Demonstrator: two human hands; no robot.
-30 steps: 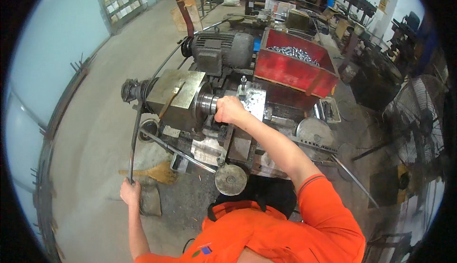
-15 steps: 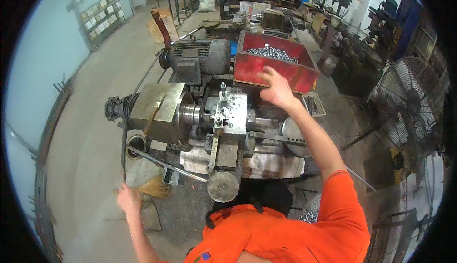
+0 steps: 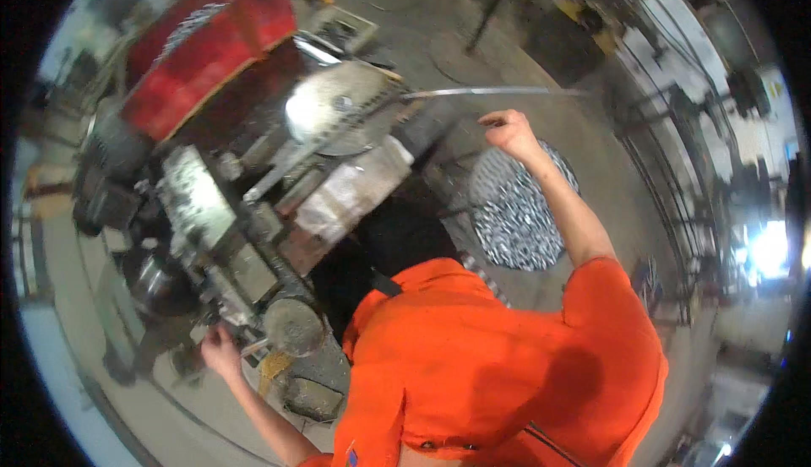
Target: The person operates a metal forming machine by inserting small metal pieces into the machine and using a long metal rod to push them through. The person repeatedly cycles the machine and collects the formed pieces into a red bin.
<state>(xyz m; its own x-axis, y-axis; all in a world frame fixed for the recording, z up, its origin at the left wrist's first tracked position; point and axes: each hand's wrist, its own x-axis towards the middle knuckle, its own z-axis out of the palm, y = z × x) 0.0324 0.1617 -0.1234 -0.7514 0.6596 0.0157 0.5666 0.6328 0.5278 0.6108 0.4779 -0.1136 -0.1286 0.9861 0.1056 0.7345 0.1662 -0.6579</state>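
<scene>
My right hand [image 3: 513, 136] is raised at the upper edge of a round container heaped with small shiny metal parts [image 3: 519, 222]. Its fingers reach left, partly apart, and I see nothing held in them. My left hand [image 3: 221, 352] is low at the left, beside the lathe-like machine [image 3: 198, 201]. A metal lever [image 3: 254, 347] runs from the round disc [image 3: 294, 328] toward that hand. Its fingers are blurred, so whether they grip the lever cannot be told.
A red box [image 3: 211, 62] of small metal parts stands on the machine's far side. Near it is a larger round plate [image 3: 342, 108], with a long thin rod [image 3: 498, 91] pointing right. A small tray [image 3: 342, 28] lies beyond. Dark metal racks [image 3: 667, 129] stand at the right.
The view has swung right and tilted, bringing the container of metal parts into full sight. My right hand has moved from in front of the red box to that container; my left stays near the machine.
</scene>
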